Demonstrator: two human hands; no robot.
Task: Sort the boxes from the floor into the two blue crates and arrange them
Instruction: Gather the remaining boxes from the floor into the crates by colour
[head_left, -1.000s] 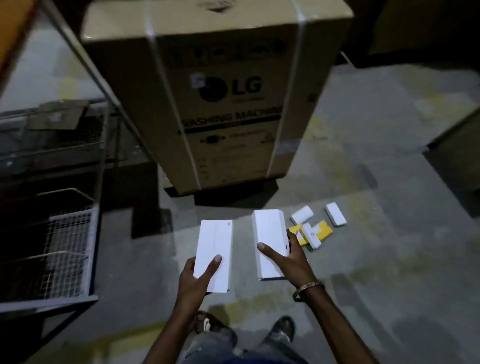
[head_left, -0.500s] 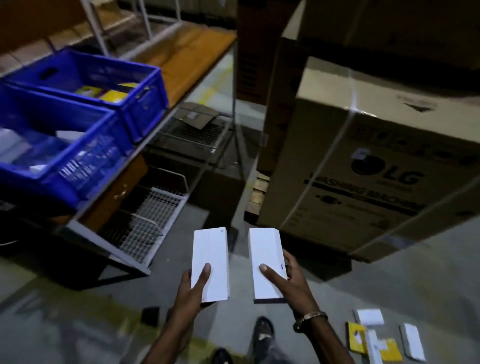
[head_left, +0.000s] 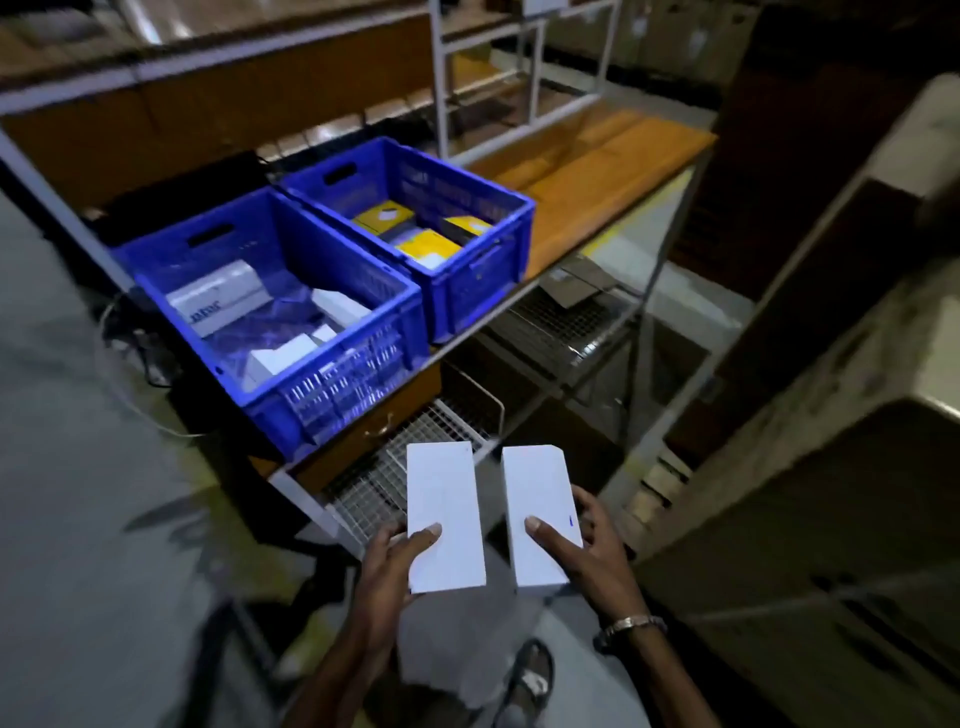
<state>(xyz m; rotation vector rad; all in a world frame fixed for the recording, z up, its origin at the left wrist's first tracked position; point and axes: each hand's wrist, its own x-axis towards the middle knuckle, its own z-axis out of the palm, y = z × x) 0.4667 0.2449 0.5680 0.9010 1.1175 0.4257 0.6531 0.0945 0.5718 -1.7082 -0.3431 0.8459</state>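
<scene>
White boxes (head_left: 445, 514) (head_left: 537, 512), one gripped in each hand (head_left: 395, 558) (head_left: 592, 553).

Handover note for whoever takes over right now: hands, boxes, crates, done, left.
Left hand: holding a white box, thumb on top.
Right hand: holding a second white box, same grip. The two boxes are side by side, apart, in front of the shelf.
Near crate: already has white boxes in it.
Far crate: holds yellow boxes.
Done: some boxes sorted by colour.
Left: likely both held boxes go in the near crate with the other white ones, then tidy. No floor boxes show in this view.
</scene>
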